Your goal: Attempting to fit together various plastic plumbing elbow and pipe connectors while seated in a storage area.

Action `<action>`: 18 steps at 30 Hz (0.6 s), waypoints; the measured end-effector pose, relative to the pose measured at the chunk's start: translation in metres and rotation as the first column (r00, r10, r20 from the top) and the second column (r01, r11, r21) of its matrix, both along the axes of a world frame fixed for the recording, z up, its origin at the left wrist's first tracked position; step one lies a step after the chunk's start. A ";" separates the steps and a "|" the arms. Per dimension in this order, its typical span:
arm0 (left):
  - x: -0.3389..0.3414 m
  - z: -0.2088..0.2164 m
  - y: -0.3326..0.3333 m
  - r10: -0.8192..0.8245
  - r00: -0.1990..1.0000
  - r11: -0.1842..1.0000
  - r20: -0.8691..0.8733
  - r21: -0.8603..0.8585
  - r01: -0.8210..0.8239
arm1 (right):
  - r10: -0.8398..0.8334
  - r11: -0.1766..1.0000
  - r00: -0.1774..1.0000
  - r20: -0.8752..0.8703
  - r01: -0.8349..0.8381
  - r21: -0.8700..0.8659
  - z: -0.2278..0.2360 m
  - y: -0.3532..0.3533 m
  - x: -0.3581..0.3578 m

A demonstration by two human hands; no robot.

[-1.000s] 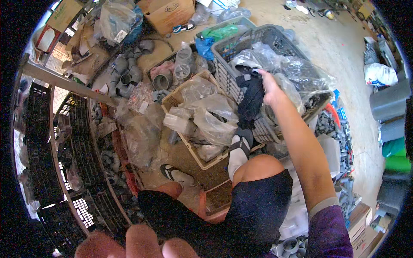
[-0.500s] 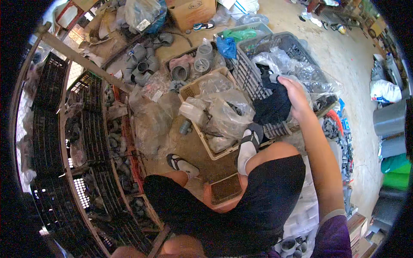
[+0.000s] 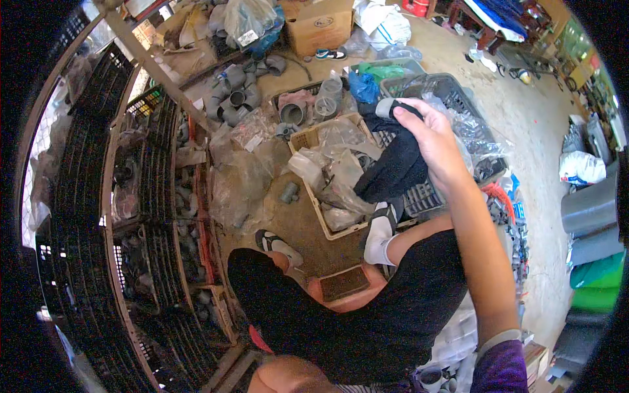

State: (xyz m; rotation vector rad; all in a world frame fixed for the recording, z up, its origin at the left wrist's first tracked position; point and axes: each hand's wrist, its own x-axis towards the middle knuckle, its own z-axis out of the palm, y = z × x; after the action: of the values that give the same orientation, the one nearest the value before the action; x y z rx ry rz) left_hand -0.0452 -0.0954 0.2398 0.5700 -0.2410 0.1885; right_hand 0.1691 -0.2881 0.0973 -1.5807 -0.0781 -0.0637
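Fingers clenched around a black cloth, right hand raised over the dark plastic crate at far right. Cloth hanging down beside the beige crate of clear bags. Left hand out of view.

This looks like a plumbing-supply storeroom or yard: grey pipe fittings heaped at eleven o'clock, black wire racks at nine, cardboard box at twelve, bare concrete floor.
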 end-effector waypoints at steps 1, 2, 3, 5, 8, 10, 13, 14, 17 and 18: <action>-0.001 -0.004 0.001 0.010 1.000 1.000 -0.001 -0.002 -0.010 | -0.016 1.000 1.000 0.017 0.016 0.022 -0.002 0.004 -0.004; 0.000 -0.014 0.006 -0.029 0.987 0.994 0.159 -0.100 0.045 | -0.027 1.000 0.999 0.048 0.027 -0.010 -0.009 0.007 -0.004; 0.001 -0.026 0.012 -0.053 0.946 0.976 0.321 -0.183 0.117 | -0.005 1.000 0.999 0.045 0.005 0.004 -0.016 0.013 -0.009; 0.006 -0.036 0.028 -0.080 0.901 0.956 0.427 -0.223 0.191 | -0.038 0.985 0.991 -0.128 0.059 0.163 -0.023 0.013 -0.017; 0.002 -0.035 0.030 -0.099 0.945 0.990 0.311 -0.067 0.126 | -0.005 0.991 0.995 -0.100 0.018 0.135 -0.031 0.032 -0.016; -0.012 -0.038 0.045 -0.193 0.950 0.981 0.246 0.075 0.180 | 0.017 0.993 0.999 -0.030 -0.013 0.120 -0.041 0.043 -0.015; -0.005 -0.002 0.000 0.194 0.951 0.920 -0.241 -0.292 -0.262 | 0.025 0.997 1.000 -0.002 -0.025 0.079 -0.049 0.043 -0.011; -0.001 -0.013 0.025 -0.026 1.000 0.983 -0.013 -0.182 0.023 | 0.028 0.996 1.000 -0.004 -0.027 0.083 -0.048 0.040 -0.011; 0.023 -0.045 0.016 0.051 0.902 0.938 0.428 -0.331 0.104 | 0.026 0.998 1.000 0.016 -0.027 0.054 -0.047 0.042 -0.010; 0.026 -0.036 0.026 -0.093 0.943 0.958 0.320 -0.230 0.172 | 0.020 0.999 1.000 0.003 -0.020 0.038 -0.049 0.038 -0.011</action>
State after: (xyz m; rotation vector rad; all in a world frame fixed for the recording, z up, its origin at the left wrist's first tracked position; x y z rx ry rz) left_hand -0.0188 -0.0695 0.2039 0.2633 -0.5482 0.1723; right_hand 0.1584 -0.2503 0.0484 -1.5414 -0.0946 -0.0511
